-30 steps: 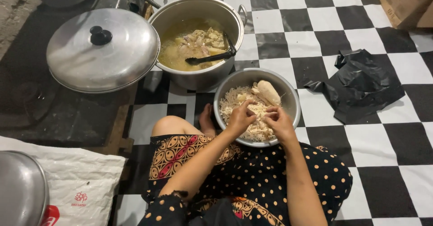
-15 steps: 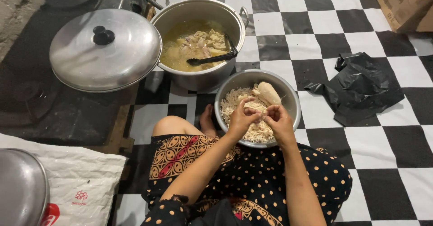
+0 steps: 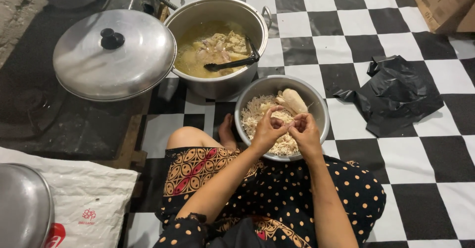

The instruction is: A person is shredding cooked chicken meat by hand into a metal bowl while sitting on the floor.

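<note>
A big round lid [image 3: 114, 55] lies far left, a soup pot [image 3: 217, 45] beside it. Your left hand [image 3: 267, 132] and right hand [image 3: 306, 133] pinch one bit of chicken [image 3: 286, 124] together over the near bowl [image 3: 319, 107]. A black bag [image 3: 401, 94] lies right.

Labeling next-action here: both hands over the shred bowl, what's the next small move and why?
Probably pull the hands apart to tear the piece: left hand and right hand pinch one bit of chicken between them, over the shredded pile in the steel bowl.
</note>
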